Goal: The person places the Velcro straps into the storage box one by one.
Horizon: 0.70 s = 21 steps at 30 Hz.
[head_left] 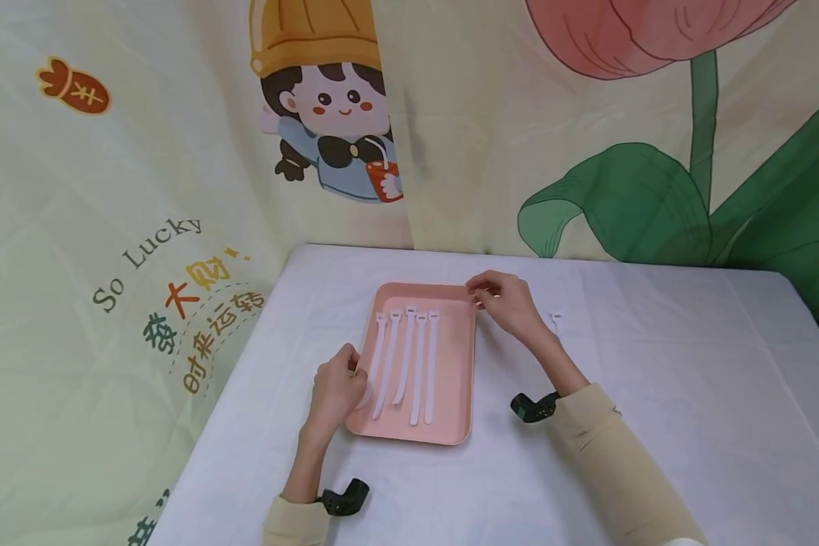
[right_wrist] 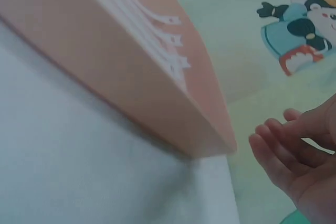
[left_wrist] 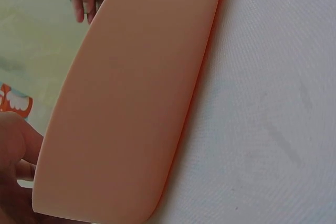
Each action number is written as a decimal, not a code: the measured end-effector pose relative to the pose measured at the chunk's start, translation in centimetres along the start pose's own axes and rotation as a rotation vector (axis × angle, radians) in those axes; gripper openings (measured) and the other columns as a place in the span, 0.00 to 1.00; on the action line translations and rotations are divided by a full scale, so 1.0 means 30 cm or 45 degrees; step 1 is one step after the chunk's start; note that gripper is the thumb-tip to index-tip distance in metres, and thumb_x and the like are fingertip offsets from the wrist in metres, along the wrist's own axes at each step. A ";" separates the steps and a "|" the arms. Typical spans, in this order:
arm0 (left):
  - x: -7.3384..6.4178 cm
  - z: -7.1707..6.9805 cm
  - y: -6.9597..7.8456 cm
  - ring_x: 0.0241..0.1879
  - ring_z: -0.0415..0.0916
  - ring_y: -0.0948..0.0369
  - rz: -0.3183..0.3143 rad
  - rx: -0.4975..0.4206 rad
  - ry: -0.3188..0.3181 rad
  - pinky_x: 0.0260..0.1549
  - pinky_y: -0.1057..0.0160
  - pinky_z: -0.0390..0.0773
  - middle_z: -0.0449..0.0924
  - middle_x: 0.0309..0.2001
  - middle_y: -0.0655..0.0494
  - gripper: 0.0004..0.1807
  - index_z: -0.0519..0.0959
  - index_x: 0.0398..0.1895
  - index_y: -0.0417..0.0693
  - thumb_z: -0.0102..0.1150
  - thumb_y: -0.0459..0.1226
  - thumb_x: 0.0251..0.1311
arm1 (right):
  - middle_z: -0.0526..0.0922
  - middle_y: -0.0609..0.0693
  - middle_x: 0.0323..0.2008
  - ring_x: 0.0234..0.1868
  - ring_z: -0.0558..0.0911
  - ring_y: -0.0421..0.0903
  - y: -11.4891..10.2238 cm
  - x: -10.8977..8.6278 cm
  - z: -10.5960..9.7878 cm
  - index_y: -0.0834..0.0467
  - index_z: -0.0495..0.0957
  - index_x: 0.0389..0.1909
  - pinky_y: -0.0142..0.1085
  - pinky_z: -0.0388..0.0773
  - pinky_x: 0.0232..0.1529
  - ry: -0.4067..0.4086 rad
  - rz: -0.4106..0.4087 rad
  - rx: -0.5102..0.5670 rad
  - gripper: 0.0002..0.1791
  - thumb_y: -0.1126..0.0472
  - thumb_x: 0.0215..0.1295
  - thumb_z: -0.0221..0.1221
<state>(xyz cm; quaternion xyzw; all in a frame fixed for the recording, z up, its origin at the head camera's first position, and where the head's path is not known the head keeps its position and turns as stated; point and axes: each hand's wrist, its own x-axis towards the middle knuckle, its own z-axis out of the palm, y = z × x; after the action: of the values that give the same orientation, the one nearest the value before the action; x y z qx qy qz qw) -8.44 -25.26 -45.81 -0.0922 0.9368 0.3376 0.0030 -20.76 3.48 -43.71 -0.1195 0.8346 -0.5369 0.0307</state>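
Observation:
On the table lies a pink tray [head_left: 456,364]. Inside it, several slim white straps [head_left: 431,371], each with a slotted square head at the far end, lie side by side. My left hand [head_left: 337,387] grips the tray's left side near the front corner, thumb over the rim; the tray wall hides part of its fingers in the left wrist view. Beside the far right corner is my right hand [head_left: 508,303]. In the right wrist view its loosely bent fingers [right_wrist: 273,153] hold nothing and show a gap to the tray corner.
Another white strap [head_left: 556,316] lies on the white-covered table [head_left: 689,379] to the right, partly hidden by the right forearm. A printed curtain [head_left: 464,152] hangs along the back and left of the table. Each wrist wears a small black camera [head_left: 344,498].

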 end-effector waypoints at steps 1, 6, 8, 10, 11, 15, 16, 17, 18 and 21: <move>0.000 0.000 0.000 0.24 0.71 0.56 0.000 0.001 0.002 0.21 0.61 0.68 0.81 0.31 0.46 0.03 0.74 0.36 0.41 0.53 0.28 0.59 | 0.87 0.62 0.45 0.44 0.87 0.58 0.013 -0.006 -0.011 0.65 0.83 0.51 0.50 0.85 0.48 0.012 0.007 0.008 0.12 0.71 0.73 0.55; 0.003 -0.002 -0.001 0.25 0.72 0.55 -0.001 0.010 0.003 0.22 0.61 0.68 0.82 0.33 0.45 0.04 0.74 0.37 0.40 0.53 0.28 0.59 | 0.86 0.65 0.48 0.44 0.87 0.58 0.082 -0.034 -0.064 0.65 0.81 0.54 0.51 0.85 0.49 0.052 0.081 0.041 0.13 0.70 0.74 0.55; 0.003 -0.003 -0.001 0.25 0.72 0.55 -0.003 0.017 0.004 0.23 0.61 0.69 0.82 0.33 0.46 0.04 0.74 0.37 0.40 0.53 0.28 0.59 | 0.85 0.66 0.50 0.45 0.87 0.58 0.106 -0.042 -0.087 0.66 0.81 0.55 0.51 0.85 0.49 0.066 0.119 0.058 0.14 0.69 0.74 0.54; 0.003 -0.004 0.000 0.26 0.72 0.55 -0.003 0.024 0.005 0.23 0.61 0.69 0.82 0.33 0.46 0.04 0.75 0.37 0.40 0.53 0.28 0.59 | 0.85 0.66 0.50 0.46 0.87 0.59 0.130 -0.050 -0.111 0.67 0.80 0.56 0.50 0.84 0.50 0.083 0.157 0.077 0.15 0.69 0.74 0.54; 0.002 -0.004 0.000 0.25 0.72 0.55 -0.004 0.026 0.006 0.23 0.61 0.68 0.81 0.33 0.46 0.04 0.75 0.37 0.40 0.53 0.28 0.59 | 0.85 0.66 0.51 0.46 0.87 0.60 0.141 -0.054 -0.123 0.67 0.80 0.57 0.50 0.84 0.50 0.089 0.174 0.079 0.15 0.69 0.74 0.53; 0.002 -0.003 0.003 0.25 0.71 0.56 -0.008 0.020 -0.001 0.22 0.61 0.68 0.80 0.31 0.46 0.03 0.74 0.37 0.40 0.53 0.28 0.60 | 0.85 0.66 0.52 0.48 0.86 0.60 0.179 -0.066 -0.171 0.67 0.79 0.58 0.49 0.83 0.53 0.107 0.227 0.058 0.16 0.69 0.75 0.52; 0.002 -0.003 0.003 0.24 0.71 0.56 -0.008 0.018 -0.002 0.22 0.61 0.67 0.80 0.31 0.47 0.03 0.74 0.37 0.41 0.53 0.28 0.60 | 0.85 0.65 0.52 0.49 0.86 0.59 0.187 -0.068 -0.182 0.66 0.79 0.59 0.48 0.83 0.54 0.111 0.236 0.046 0.16 0.68 0.76 0.52; 0.002 -0.003 0.004 0.24 0.71 0.56 -0.007 0.016 -0.002 0.22 0.61 0.67 0.80 0.31 0.47 0.03 0.74 0.36 0.41 0.53 0.28 0.60 | 0.85 0.65 0.53 0.49 0.86 0.59 0.195 -0.070 -0.193 0.66 0.79 0.59 0.48 0.83 0.54 0.115 0.238 0.037 0.16 0.68 0.76 0.51; 0.002 -0.002 0.004 0.24 0.71 0.56 -0.005 0.016 -0.002 0.21 0.61 0.67 0.80 0.30 0.47 0.03 0.74 0.36 0.41 0.53 0.28 0.60 | 0.84 0.65 0.53 0.50 0.86 0.59 0.201 -0.071 -0.203 0.66 0.79 0.59 0.48 0.83 0.55 0.122 0.244 0.029 0.16 0.68 0.76 0.51; 0.002 0.001 0.005 0.24 0.70 0.56 0.002 0.022 0.000 0.22 0.61 0.67 0.79 0.30 0.48 0.03 0.74 0.36 0.41 0.53 0.28 0.59 | 0.84 0.64 0.54 0.51 0.86 0.58 0.218 -0.074 -0.231 0.65 0.79 0.59 0.46 0.82 0.55 0.154 0.259 0.011 0.16 0.67 0.77 0.51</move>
<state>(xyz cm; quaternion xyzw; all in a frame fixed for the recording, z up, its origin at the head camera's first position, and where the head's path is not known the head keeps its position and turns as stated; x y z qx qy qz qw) -8.54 -25.14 -45.75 -0.0916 0.9397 0.3295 0.0036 -20.95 12.74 -46.86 -0.0015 0.8405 -0.5407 0.0351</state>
